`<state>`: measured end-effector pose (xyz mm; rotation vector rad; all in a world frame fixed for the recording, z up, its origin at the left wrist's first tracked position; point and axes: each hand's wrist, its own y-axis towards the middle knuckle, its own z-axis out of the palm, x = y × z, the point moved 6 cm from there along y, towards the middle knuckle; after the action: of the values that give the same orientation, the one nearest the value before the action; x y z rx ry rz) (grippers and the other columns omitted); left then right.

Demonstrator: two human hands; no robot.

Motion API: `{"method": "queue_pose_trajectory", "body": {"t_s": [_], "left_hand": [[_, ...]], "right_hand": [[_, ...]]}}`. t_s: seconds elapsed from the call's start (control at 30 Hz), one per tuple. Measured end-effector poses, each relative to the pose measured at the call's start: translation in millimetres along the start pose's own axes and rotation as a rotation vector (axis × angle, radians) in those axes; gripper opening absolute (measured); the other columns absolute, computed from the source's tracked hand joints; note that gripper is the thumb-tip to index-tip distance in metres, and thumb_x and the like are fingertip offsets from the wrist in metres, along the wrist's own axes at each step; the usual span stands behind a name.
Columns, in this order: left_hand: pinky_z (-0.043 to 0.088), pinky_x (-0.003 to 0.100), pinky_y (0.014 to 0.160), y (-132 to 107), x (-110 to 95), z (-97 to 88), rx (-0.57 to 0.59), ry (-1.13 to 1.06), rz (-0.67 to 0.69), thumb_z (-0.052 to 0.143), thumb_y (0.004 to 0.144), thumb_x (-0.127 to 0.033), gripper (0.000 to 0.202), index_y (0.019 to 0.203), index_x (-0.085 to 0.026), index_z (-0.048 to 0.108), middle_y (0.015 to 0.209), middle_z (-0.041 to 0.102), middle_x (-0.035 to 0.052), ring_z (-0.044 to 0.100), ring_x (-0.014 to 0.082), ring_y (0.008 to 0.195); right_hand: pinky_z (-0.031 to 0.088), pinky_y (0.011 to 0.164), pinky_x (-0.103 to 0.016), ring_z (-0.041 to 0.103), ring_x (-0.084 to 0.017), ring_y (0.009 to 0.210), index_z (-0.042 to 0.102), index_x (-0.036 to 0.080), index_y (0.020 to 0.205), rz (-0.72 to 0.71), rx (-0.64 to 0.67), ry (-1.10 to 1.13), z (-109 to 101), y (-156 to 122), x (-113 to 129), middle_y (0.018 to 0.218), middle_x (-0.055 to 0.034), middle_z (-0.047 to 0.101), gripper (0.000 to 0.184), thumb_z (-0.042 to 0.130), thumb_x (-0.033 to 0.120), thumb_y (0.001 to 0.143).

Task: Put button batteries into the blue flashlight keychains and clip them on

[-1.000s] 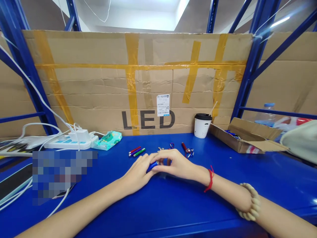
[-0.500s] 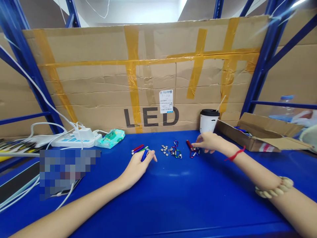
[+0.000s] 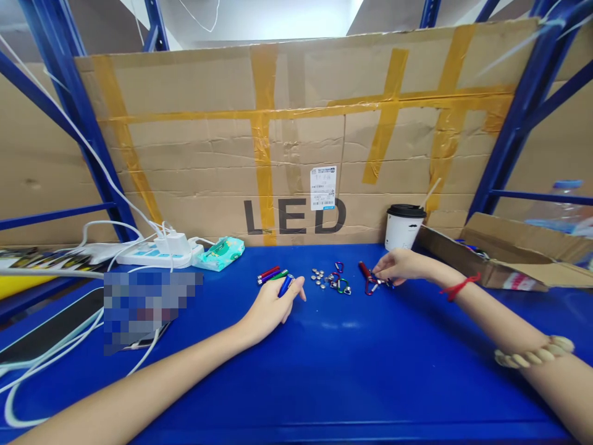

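Note:
My left hand [image 3: 273, 303] is closed round a small blue metal tube [image 3: 285, 286], which looks like a mini flashlight body. Just behind it lie red [image 3: 269, 271], purple and green tubes, partly covered by the fingers. My right hand [image 3: 399, 267] reaches down at the right, fingertips pinched over small pieces I cannot make out. Beside those fingertips are a red tube [image 3: 364, 269] and a red carabiner [image 3: 369, 286]. Between the hands sit several silver button-like discs [image 3: 319, 277], a green carabiner [image 3: 343, 285] and a purple-red carabiner [image 3: 339, 267].
A lidded paper cup [image 3: 403, 228] stands behind my right hand, with an open cardboard box [image 3: 504, 278] further right. At left are a tissue pack [image 3: 225, 253], a power strip [image 3: 152, 254], white cables and a phone [image 3: 50, 327]. Taped cardboard [image 3: 194, 161] backs the blue table [image 3: 333, 377].
The whole view has shifted, so the scene appears further right. My left hand still holds the blue tube; my right hand stays by the red tube, its fingers slightly moved.

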<state>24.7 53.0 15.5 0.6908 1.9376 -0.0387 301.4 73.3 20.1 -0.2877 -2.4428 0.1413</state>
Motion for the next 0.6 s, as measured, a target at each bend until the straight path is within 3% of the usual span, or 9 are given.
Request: {"method": "queue_pose_trajectory", "body": {"t_s": [0.13,0.33,0.47,0.6], "left_hand": [[0.037,0.021,0.049,0,0,0.0,0.001,0.01,0.002,0.033,0.086,-0.053,0.046,0.069,-0.016,0.053,0.033,0.037,-0.0079,0.038,0.0091,0.035],[0.038,0.021,0.05,0,-1,-0.2,0.001,0.02,0.009,0.033,0.086,-0.052,0.045,0.07,-0.016,0.054,0.033,0.037,-0.0077,0.038,0.0094,0.035],[0.037,0.021,0.05,0,-1,0.2,0.006,0.021,0.001,0.033,0.087,-0.052,0.045,0.07,-0.016,0.054,0.033,0.037,-0.0077,0.038,0.0094,0.036],[0.038,0.021,0.052,-1,-1,-0.1,0.008,-0.001,0.0,0.032,0.087,-0.052,0.044,0.076,-0.016,0.055,0.034,0.039,-0.0078,0.039,0.0095,0.037]], "right_hand": [[0.051,0.053,-0.02,0.061,-0.015,0.064,0.067,0.015,0.073,-0.068,-0.005,0.095,-3,7,-4,0.066,-0.0029,0.066,0.019,0.072,0.021,0.056],[0.05,0.055,-0.025,0.06,-0.015,0.06,0.067,0.015,0.072,-0.155,-0.082,0.181,-13,16,-6,0.061,-0.0023,0.065,0.016,0.07,0.019,0.057],[0.052,0.07,-0.031,0.064,-0.019,0.071,0.067,0.015,0.081,-0.265,-0.14,0.212,-17,17,2,0.072,-0.0054,0.069,0.022,0.068,0.022,0.06],[0.048,0.086,-0.035,0.064,-0.02,0.086,0.064,0.015,0.097,-0.46,-0.129,0.345,-7,1,31,0.089,-0.0082,0.07,0.035,0.067,0.029,0.065]]}}
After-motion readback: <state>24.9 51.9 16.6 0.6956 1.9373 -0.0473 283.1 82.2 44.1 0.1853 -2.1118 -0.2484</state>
